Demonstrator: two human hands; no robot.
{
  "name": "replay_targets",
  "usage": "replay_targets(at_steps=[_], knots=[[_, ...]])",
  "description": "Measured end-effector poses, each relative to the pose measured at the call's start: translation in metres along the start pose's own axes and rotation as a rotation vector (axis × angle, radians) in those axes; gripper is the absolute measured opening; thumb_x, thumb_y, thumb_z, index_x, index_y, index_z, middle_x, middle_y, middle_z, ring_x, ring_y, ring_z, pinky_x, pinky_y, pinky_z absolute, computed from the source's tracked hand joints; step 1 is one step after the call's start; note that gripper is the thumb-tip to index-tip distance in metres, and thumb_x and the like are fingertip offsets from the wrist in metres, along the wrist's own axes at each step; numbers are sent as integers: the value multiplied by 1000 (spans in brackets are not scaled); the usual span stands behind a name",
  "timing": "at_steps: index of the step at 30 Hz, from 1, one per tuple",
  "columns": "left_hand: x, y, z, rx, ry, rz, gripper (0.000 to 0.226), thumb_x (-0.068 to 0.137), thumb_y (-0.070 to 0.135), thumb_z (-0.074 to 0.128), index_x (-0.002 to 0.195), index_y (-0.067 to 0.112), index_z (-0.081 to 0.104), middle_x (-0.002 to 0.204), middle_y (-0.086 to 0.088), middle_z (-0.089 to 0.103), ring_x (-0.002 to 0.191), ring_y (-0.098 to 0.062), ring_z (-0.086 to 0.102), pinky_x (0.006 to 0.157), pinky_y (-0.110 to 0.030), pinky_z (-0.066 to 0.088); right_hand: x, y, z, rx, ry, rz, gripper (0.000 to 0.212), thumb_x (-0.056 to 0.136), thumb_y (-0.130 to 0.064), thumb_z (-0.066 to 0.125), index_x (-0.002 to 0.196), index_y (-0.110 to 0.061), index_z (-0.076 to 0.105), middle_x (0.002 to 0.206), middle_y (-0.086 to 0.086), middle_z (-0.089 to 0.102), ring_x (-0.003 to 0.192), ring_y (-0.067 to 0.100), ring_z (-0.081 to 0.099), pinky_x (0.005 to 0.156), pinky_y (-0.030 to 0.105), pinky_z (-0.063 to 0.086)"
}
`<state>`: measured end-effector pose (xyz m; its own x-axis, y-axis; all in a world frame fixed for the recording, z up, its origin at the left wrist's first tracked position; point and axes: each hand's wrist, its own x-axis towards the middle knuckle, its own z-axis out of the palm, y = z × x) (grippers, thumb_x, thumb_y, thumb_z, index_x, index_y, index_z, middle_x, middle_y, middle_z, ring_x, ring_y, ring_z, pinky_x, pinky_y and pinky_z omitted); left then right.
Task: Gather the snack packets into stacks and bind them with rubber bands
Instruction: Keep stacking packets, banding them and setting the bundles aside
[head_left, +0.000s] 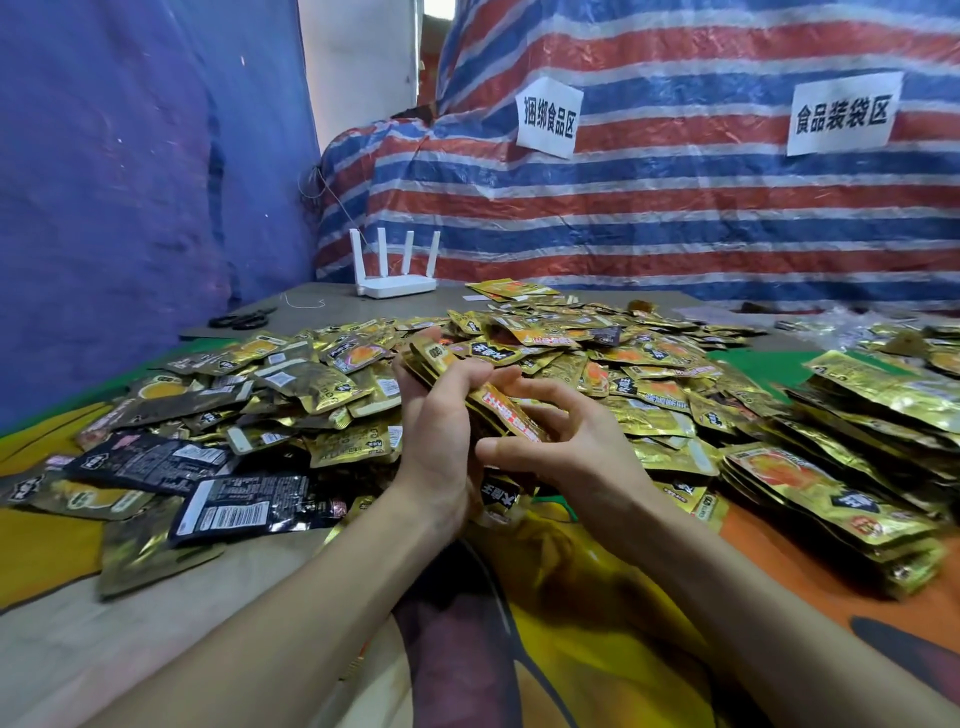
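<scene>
– Stack of gold snack packets (470, 387), where is it?
– Held over the loose heap (597, 358) on the table. The left hand (436, 447) curls its fingers round it; the right hand (563, 436) pinches its red-printed edge.
– Any writing legible?
– Packet print is blurred. On the striped tarp (675, 208), the left sign (549, 117) reads 捆绑食品区, the right sign (842, 113) 食品装袋区.
– Around?
– Black packets (244, 501) lie left, piled stacks (831, 483) right. Behind the heap stand a white four-antenna router (396, 280) and black scissors (243, 318).
</scene>
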<state>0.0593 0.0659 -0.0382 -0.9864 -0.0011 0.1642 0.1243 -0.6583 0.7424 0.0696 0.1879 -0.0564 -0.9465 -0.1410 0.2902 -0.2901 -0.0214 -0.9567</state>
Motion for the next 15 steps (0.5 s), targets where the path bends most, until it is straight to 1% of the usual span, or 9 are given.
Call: replay_targets(at_steps=[1,2,4,6,8,9,11,13,15], knots=[[0,-2,-1,10,16,-6,20,91,13,59,102,25,69,105,-22,74,87,-39,73,83,-63,57,0,-1,-1,-30,2,-1,74,50,-23,92,119,-23,67,108,5,74,93,21,76,75,37,63],[1,-4,-4,27,31,-6,24,91,13,60,111,24,65,106,-21,73,89,-39,73,82,-60,58,0,-2,-2,-58,5,-10,70,51,-24,90,118,-25,69,109,5,74,93,20,75,74,36,63],[4,-6,-7,48,39,1,32,90,11,61,120,22,60,96,-18,70,82,-36,71,70,-47,60,-1,-6,-5,-105,14,-46,62,52,-26,90,111,-32,72,111,6,72,96,20,74,78,39,64],[6,-5,-7,58,28,-1,44,90,10,61,133,14,54,95,-15,64,81,-32,68,67,-41,58,-1,-8,-8,-149,19,-67,58,52,-29,91,107,-36,74,111,6,72,99,19,73,80,41,63],[6,-6,-8,75,24,-23,49,89,9,60,138,12,51,96,-15,63,79,-29,69,67,-41,58,0,-8,-11,-182,13,-68,58,51,-33,91,106,-36,74,107,1,74,99,14,73,77,36,63],[3,-7,-8,79,12,-44,50,89,8,59,138,11,51,97,-18,63,75,-29,69,62,-40,58,1,-8,-12,-169,-2,-61,60,51,-35,91,108,-34,73,104,-2,76,97,11,73,75,30,62],[-2,-11,-8,114,-38,-48,50,89,5,58,138,13,50,104,-29,62,75,-36,68,57,-45,58,4,-8,-16,-76,-27,-19,66,51,-41,89,113,-26,72,105,-4,78,98,11,74,78,24,59],[-5,-14,-5,127,-83,-56,53,88,5,60,139,15,48,123,-36,58,93,-45,67,72,-57,57,6,-9,-19,-18,-16,16,66,54,-46,84,113,-21,72,107,0,78,100,18,74,83,33,56],[-1,-12,-4,85,-64,-119,60,86,11,63,143,11,45,134,-36,54,111,-50,63,90,-62,53,6,-9,-20,-45,10,16,54,60,-45,83,107,-20,76,105,1,78,101,20,73,76,35,53]])
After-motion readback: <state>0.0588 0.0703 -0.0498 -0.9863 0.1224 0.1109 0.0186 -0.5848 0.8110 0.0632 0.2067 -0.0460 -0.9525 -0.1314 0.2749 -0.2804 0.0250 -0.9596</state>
